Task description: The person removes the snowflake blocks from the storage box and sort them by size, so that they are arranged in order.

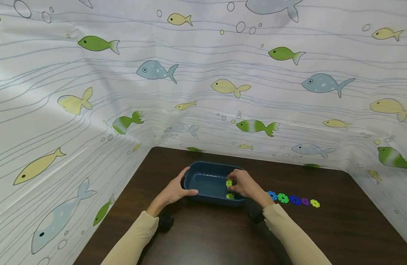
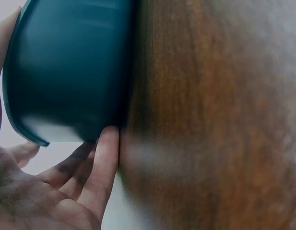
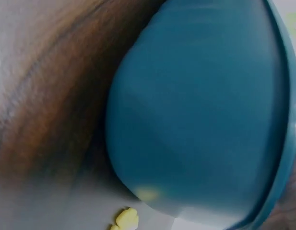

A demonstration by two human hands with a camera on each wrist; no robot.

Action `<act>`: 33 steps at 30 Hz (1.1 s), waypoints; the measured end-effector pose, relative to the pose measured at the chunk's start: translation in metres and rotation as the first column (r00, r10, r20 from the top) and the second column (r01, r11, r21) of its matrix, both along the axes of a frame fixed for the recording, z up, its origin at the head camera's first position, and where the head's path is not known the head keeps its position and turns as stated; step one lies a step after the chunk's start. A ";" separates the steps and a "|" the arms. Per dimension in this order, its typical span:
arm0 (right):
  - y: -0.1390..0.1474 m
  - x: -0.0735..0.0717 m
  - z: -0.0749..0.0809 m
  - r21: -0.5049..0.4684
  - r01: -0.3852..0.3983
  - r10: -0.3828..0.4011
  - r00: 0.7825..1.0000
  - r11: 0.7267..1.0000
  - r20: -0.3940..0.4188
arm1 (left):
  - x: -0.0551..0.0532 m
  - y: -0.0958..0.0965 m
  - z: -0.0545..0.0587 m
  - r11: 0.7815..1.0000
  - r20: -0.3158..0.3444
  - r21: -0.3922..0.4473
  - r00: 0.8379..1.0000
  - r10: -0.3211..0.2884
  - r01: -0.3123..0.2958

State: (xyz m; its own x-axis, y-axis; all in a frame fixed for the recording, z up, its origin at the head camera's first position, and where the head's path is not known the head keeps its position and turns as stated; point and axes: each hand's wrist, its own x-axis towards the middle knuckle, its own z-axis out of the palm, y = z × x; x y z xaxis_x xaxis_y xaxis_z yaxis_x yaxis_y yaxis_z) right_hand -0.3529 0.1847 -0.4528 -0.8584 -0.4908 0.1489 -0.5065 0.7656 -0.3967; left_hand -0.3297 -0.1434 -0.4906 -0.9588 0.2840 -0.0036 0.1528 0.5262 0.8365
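A dark blue plastic basin (image 1: pixel 203 198) stands on the table, its outer wall filling much of both wrist views. My left hand (image 1: pixel 173 188) holds the basin's left end, with the thumb across the front rim and fingers along the outside; in the left wrist view a fingertip (image 2: pixel 109 136) touches the wall low down. Inside the basin's right end, my right hand (image 1: pixel 244 183) pinches a yellow-green notched plastic disc (image 1: pixel 229 183). Another yellow-green disc (image 1: pixel 230 196) lies in the basin just below it. The right hand is mostly hidden behind the rim in the right wrist view.
Right of the basin lies a row of notched discs: light blue (image 1: pixel 272 195), green (image 1: pixel 283 198), dark blue (image 1: pixel 294 200), purple (image 1: pixel 305 201) and yellow (image 1: pixel 315 203). The dark wooden table (image 1: pixel 210 235) is bounded by a fish-patterned sheet (image 1: pixel 203 48) at the back and sides.
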 end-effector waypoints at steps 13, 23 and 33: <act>0.037 0.031 -0.007 -0.349 0.139 -0.174 0.982 0.927 -0.071 | 0.001 0.000 0.000 1.000 0.011 -0.011 1.000 -0.003 0.004; 0.096 0.050 -0.012 -0.468 0.222 -0.305 0.946 0.855 -0.107 | -0.002 0.001 0.000 0.999 0.017 -0.030 0.999 -0.031 0.031; 0.167 0.066 -0.023 -0.443 0.383 -0.458 0.886 0.811 -0.073 | -0.003 0.000 0.002 0.998 0.024 -0.045 0.999 -0.049 0.050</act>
